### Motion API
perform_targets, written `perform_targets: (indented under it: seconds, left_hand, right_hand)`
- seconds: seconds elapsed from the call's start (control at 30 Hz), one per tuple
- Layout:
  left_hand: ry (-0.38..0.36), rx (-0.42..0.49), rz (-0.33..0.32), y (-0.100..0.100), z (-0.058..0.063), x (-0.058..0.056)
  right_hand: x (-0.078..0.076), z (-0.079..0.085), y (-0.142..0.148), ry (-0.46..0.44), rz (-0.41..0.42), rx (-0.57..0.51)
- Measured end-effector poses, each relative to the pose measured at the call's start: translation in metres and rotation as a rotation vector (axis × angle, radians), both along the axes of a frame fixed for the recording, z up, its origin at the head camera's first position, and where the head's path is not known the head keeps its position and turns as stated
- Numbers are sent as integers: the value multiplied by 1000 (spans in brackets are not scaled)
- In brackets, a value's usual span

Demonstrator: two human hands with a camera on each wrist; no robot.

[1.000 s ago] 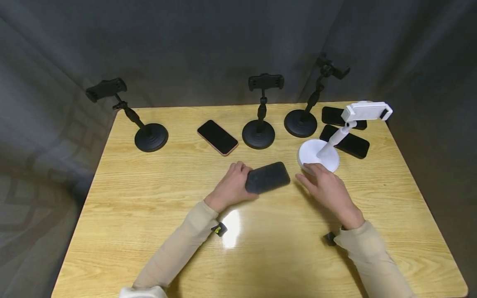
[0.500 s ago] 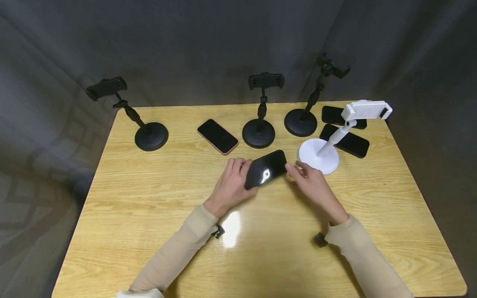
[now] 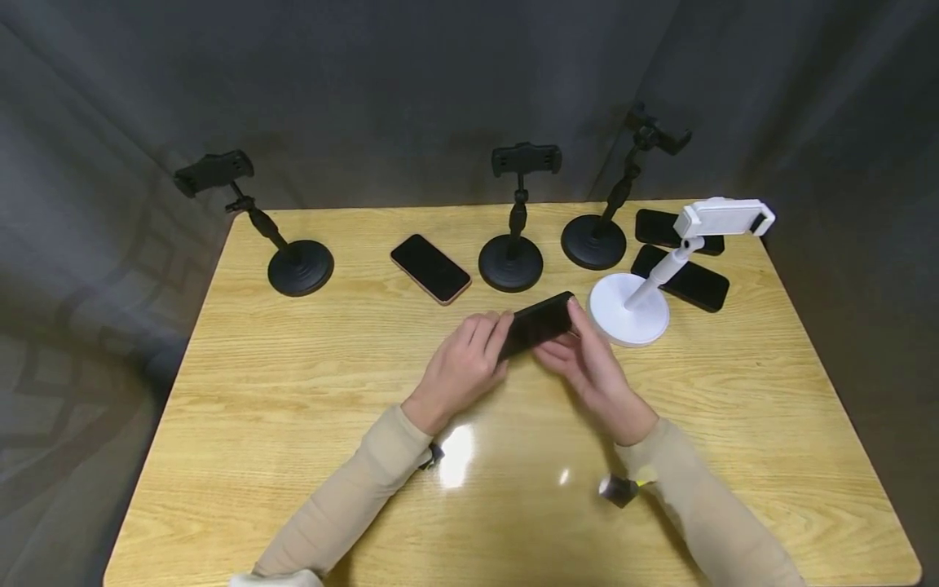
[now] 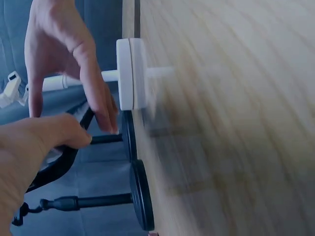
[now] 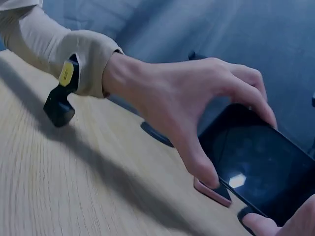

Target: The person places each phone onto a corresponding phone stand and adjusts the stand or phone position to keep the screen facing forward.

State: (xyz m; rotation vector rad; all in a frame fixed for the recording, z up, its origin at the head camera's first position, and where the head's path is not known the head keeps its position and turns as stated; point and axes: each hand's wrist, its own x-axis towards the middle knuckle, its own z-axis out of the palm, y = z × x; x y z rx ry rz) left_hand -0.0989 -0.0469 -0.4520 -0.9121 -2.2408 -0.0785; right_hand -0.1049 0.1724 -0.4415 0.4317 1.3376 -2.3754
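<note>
A black smartphone [image 3: 539, 326] is held over the table, its dark screen tilted up toward the head camera. My left hand [image 3: 460, 367] grips its left end; the right wrist view shows the thumb on the near edge and the fingers on the far edge of the phone [image 5: 268, 162]. At the other end, my right hand [image 3: 600, 375] takes the phone with the thumb at its upper right corner and the fingers along the lower side, partly hidden behind it. The white phone stand [image 3: 629, 310] stands just beyond my right hand.
Behind the phone are a black stand [image 3: 510, 262], another black stand [image 3: 594, 242] and a pink-edged phone [image 3: 430, 269]. A third black stand [image 3: 301, 267] is far left. Two dark phones, one nearer [image 3: 693, 281] and one farther [image 3: 656, 228], lie behind the white stand.
My right hand has moved left from beside the white stand's base to the phone's right end. The phone in my left hand has risen up the view and tilted.
</note>
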Motion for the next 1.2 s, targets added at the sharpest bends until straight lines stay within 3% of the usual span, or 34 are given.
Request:
perform_targets:
  seconds: [0.1,0.27,0.53,0.7,0.83,1.0,1.07,1.2]
  left_hand:
    - [46,-43,-15,2,2,4]
    - [81,-94,-3,5,2,10]
    - [123,-66,-39,9,4,14]
    - [133,-24,-42,12,8,15]
    - [26,88,-61,12,11,15]
    - [-183,240,-126,8,13,14]
    - [-315,312,-162,6,15,13]
    - [-665,455,-202,1,21,12]
  right_hand:
    - [0,1,-4,-19,-27,-42]
    - [0,4,-8,-53,-36,-12]
    - [1,10,-4,-51,2,-19]
    - [2,12,-2,21,-48,-21]
    - [2,13,-2,96,-116,14]
    - [4,13,-1,203,-150,64]
    - [5,13,-1,258,-146,82]
    - [8,15,-2,407,-124,112]
